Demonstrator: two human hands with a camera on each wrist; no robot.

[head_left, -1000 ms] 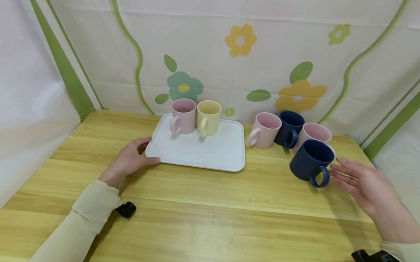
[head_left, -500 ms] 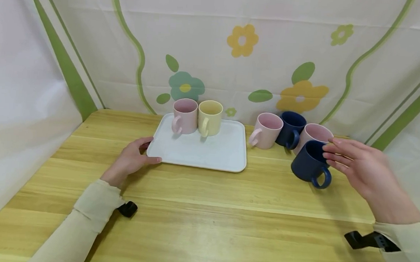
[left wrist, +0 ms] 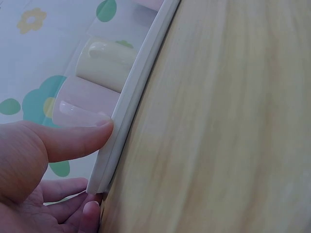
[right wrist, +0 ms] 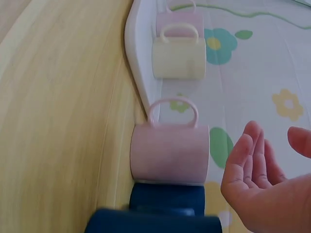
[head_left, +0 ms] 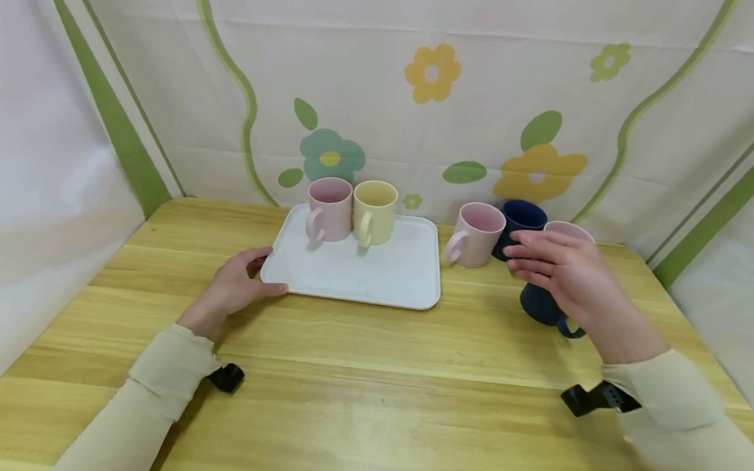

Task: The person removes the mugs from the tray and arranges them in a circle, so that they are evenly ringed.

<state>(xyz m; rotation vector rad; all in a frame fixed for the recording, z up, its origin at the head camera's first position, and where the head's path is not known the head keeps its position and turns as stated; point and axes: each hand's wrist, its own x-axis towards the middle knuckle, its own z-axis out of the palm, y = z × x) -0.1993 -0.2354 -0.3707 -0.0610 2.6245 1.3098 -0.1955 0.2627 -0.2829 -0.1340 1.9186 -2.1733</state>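
My left hand (head_left: 233, 286) holds the near left corner of a white tray (head_left: 361, 281). In the left wrist view its thumb lies on the tray's rim, with the fingers around the corner. A pink mug (head_left: 334, 220) and a yellow mug (head_left: 378, 222) stand side by side at the back of the tray. Over the mugs on the right hovers my right hand (head_left: 569, 276), fingers loosely extended and holding nothing. It partly hides a front navy mug (head_left: 539, 304), a rear navy mug (head_left: 522, 214) and a pink mug (head_left: 570, 228). Another pink mug (head_left: 480, 238) stands left of its fingertips.
The wooden table (head_left: 366, 408) extends in front of the tray and mugs. A white curtain (head_left: 361, 69) with printed flowers hangs along the back edge, and more white cloth (head_left: 38, 157) hangs at the sides.
My right hand has moved left from beside the front navy mug's handle to above the group of mugs. The left hand, the tray and the mugs stay where they were.
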